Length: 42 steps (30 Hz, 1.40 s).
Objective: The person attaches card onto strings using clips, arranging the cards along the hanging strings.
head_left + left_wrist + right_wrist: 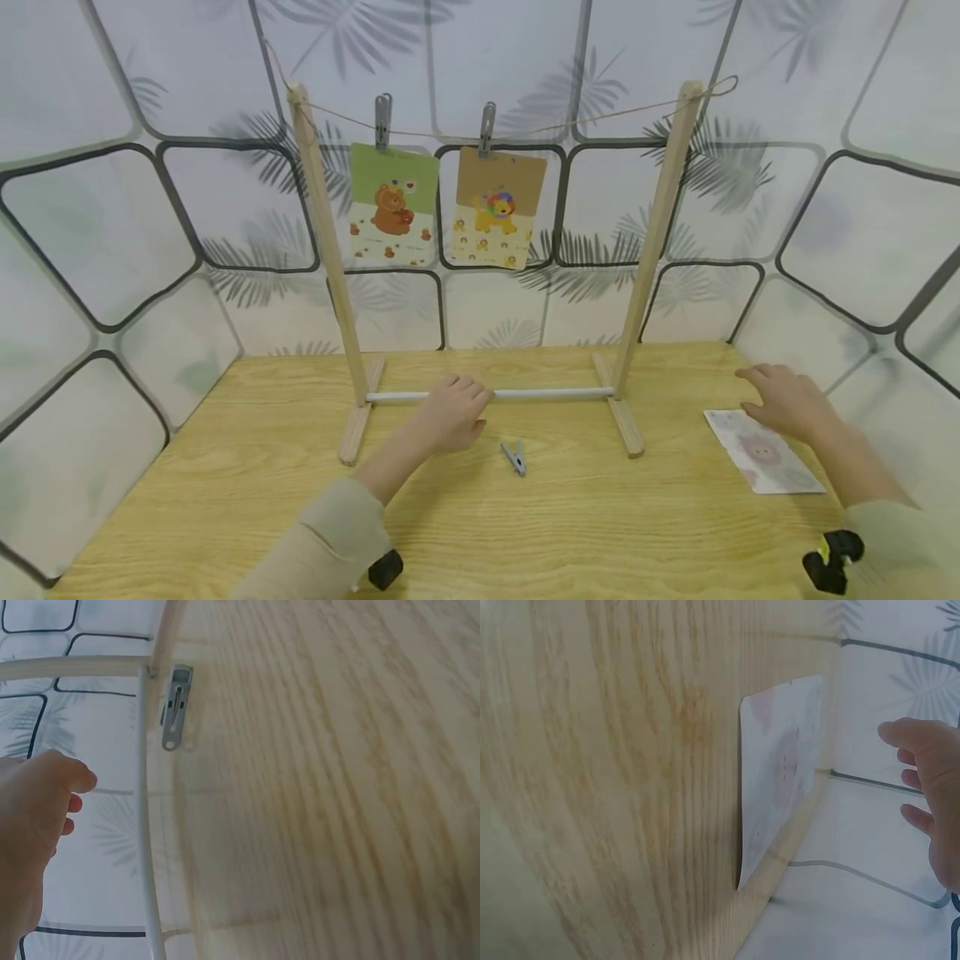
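Observation:
My left hand (453, 414) hovers over the table in front of the stand's white rod (555, 392), its fingers loosely curled around nothing. A grey metal clothespin (516, 458) lies on the table just right of that hand; the left wrist view shows the same clothespin (177, 709) beside the rod. On the right, a whitish card with a pink figure (761, 450) lies flat on the table. My right hand (787, 400) is above its far edge, fingers loosely bent, with nothing in them. The right wrist view shows a gap between this hand (930, 795) and the card (780, 772).
A wooden stand (326, 242) holds up a string (585, 122). Two clothespins hang a green bear card (393, 204) and a brown lion card (498, 208) from it, left of centre. Patterned white walls (840, 233) enclose the wood-grain table (562, 533).

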Each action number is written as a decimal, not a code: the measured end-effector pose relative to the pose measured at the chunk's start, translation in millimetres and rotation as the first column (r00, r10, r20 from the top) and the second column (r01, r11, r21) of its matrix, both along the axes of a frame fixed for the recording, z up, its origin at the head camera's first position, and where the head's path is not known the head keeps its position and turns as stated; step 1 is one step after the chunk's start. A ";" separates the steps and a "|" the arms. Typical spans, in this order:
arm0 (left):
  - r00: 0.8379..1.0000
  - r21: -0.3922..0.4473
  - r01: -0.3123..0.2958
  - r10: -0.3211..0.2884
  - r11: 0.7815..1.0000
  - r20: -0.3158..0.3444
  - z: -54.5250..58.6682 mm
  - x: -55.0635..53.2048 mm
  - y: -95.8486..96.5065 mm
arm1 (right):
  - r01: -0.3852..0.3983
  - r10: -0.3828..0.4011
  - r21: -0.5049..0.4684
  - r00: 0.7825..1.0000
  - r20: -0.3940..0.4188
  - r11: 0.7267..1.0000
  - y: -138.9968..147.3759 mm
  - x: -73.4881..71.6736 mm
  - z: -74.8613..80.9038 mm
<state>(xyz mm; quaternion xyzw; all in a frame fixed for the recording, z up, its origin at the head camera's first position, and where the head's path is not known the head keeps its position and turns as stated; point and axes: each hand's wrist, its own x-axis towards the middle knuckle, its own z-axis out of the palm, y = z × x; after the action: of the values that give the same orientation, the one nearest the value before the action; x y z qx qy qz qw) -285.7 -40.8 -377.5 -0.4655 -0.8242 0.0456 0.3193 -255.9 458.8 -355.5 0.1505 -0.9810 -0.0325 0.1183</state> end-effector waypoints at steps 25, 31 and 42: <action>0.941 -0.335 0.109 0.011 0.936 0.338 -19.7 15.3 29.4 | 0.095 -0.089 -0.020 0.974 0.208 0.995 9.0 -4.6 -39.7; 0.968 -0.383 0.106 -0.006 0.918 0.251 -22.9 14.9 35.8 | 0.082 -0.080 0.004 0.965 0.251 0.997 5.8 -7.8 -42.7; 0.983 -0.377 0.046 0.025 0.925 0.182 -29.1 14.5 41.6 | 0.109 -0.107 0.013 0.941 0.320 0.994 -1.9 -7.8 -38.3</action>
<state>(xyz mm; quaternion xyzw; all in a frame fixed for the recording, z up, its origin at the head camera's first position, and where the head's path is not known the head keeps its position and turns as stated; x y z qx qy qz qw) -271.1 0.8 -406.6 -0.5251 -0.8231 0.1596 0.1460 -263.7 456.9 -393.9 0.0995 -0.9940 -0.0116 -0.0441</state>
